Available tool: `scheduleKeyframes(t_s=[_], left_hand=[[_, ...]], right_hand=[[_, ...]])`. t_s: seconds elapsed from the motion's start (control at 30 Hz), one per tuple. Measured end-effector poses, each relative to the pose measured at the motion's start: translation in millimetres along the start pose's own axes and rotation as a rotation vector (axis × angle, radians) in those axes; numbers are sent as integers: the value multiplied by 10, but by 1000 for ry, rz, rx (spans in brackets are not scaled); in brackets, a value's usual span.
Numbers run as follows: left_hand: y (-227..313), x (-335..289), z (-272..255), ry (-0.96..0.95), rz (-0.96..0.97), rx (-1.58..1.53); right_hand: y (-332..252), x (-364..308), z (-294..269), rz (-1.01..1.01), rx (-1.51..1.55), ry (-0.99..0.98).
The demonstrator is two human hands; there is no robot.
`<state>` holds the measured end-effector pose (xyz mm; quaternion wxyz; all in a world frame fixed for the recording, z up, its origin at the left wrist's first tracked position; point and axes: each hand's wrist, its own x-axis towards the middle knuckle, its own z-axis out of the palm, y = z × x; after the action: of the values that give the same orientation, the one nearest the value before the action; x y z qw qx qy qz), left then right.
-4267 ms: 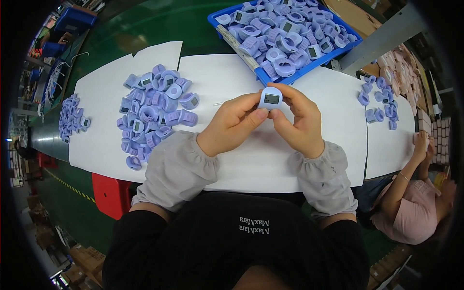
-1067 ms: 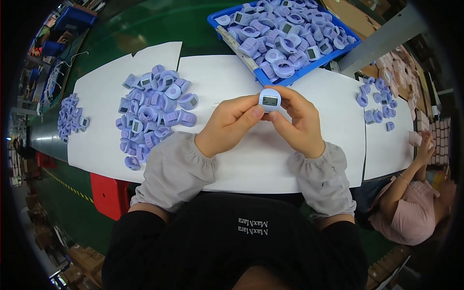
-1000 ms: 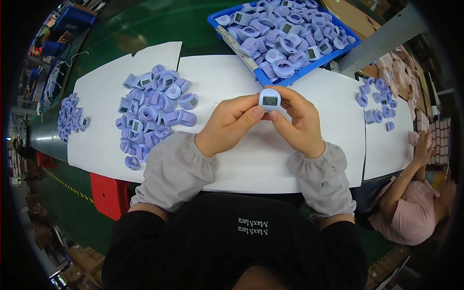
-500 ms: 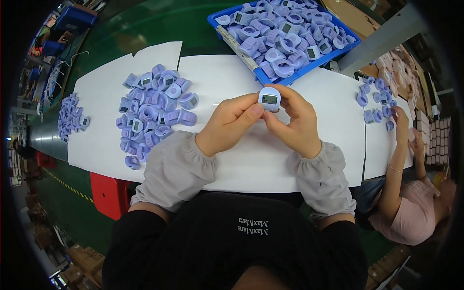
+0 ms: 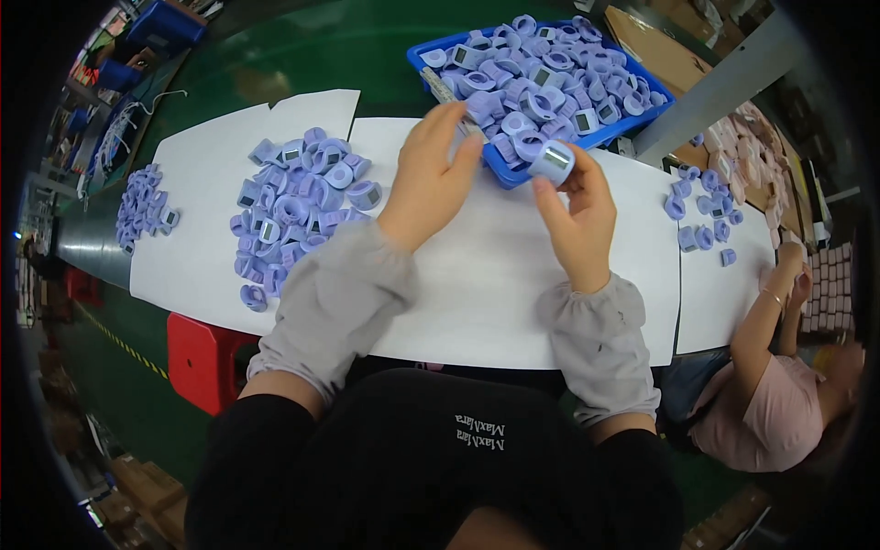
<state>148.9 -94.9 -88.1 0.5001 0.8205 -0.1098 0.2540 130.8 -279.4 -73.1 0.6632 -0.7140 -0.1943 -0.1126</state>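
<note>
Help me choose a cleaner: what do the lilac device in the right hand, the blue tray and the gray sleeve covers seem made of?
Lilac device: probably smooth molded plastic, evenly colored, rounded; screen cover plastic or glass, unclear. Blue tray: likely smooth plastic, single-colored and rigid-looking. Gray sleeve covers: apparently matte fabric, gathered and creased.

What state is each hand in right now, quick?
Left hand: open, nothing visible in it, near the blue tray.
Right hand: closed, holding a purple device.
</note>
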Motion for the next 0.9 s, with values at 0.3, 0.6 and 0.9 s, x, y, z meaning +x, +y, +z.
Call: scheduleKeyframes(t_s=[0.3, 0.6, 0.9], left_hand=[[141, -49, -319, -63, 81, 262], [-119, -389, -1038, -227, -31, 892], [279, -112, -682, -277, -164, 12]], right_hand=[[132, 678, -546, -110, -502, 180], [409, 1272, -766, -225, -1010, 36], [237, 1110, -696, -410, -1007, 67]])
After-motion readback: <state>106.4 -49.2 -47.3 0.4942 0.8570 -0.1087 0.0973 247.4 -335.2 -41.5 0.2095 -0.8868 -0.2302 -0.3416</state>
